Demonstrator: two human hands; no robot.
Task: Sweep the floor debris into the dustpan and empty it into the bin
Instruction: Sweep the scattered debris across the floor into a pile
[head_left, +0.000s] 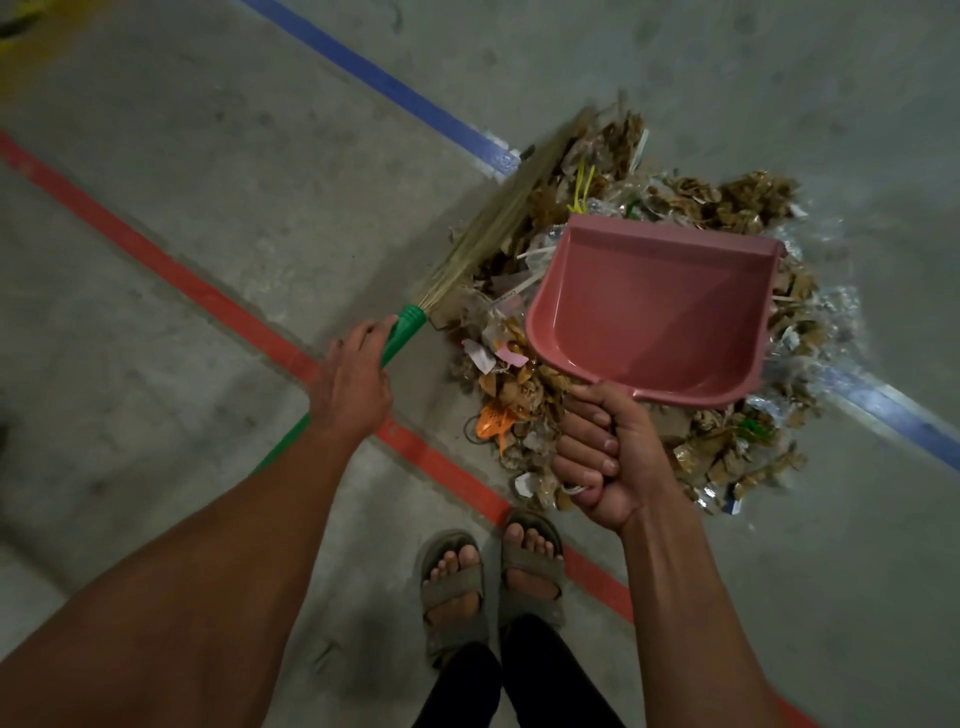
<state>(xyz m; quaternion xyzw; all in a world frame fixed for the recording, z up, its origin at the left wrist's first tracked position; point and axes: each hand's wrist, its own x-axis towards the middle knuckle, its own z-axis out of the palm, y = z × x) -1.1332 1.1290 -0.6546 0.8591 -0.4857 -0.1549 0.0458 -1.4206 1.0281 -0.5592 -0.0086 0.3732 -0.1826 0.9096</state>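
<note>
Debris (613, 291): a heap of brown leaf-like scraps, torn paper, clear plastic film and an orange plastic piece (493, 418), lying on the grey concrete floor (208, 182) across a blue line (395, 88), with its near edge close to a red line (156, 254). Dustpan (654, 317): pink plastic, empty, held over the middle of the heap with its open mouth turned away from the person; whether its lip touches the debris cannot be told. The dustpan's handle is hidden inside the right hand (602, 457), whose fingers are curled tightly round it, the thumb lying on the side nearer the viewer. Broom (498, 218): a bundle of pale straw bristles, blurred, laid along the left edge of the heap and set in a green handle (402, 327). The handle is gripped just below the bristles by the left hand (353, 384), knuckles up, with the rest of the green shaft seen running back under the forearm. The two hands are well apart, each closed on its own tool. Two feet in grey strapped sandals (457, 592) are seen at the bottom edge, standing by the red line, just short of the heap. No bin is in view.
</note>
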